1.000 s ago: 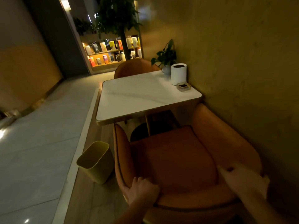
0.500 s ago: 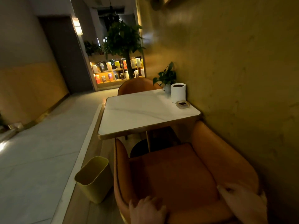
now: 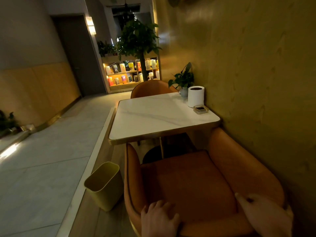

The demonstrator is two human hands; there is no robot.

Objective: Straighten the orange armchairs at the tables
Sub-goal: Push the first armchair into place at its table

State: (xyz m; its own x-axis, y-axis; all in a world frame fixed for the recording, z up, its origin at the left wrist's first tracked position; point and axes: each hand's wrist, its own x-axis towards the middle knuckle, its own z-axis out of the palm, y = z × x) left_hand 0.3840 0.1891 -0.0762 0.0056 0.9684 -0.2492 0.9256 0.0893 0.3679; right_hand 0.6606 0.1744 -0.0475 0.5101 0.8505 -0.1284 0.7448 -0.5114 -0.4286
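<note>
An orange armchair [image 3: 191, 182] stands right below me, its seat facing a white marble table [image 3: 153, 117], its right arm close to the yellow wall. My left hand [image 3: 159, 219] grips the left part of its curved backrest. My right hand [image 3: 263, 214] grips the right part of the same backrest, fingers over the rim. A second orange armchair [image 3: 150, 88] stands at the table's far side; only its back shows above the tabletop.
A yellow-green waste bin [image 3: 104, 183] stands on the floor left of the near armchair. On the table by the wall are a white cylinder [image 3: 195, 96], a small ashtray [image 3: 200, 109] and a potted plant [image 3: 183, 81]. Left runs a pale tiled aisle; a bookshelf [image 3: 130, 72] is far back.
The view has tilted upward, showing more of the room. Both hands stay on the backrest and sit lower in the frame; the chair looks slightly nearer to the table.
</note>
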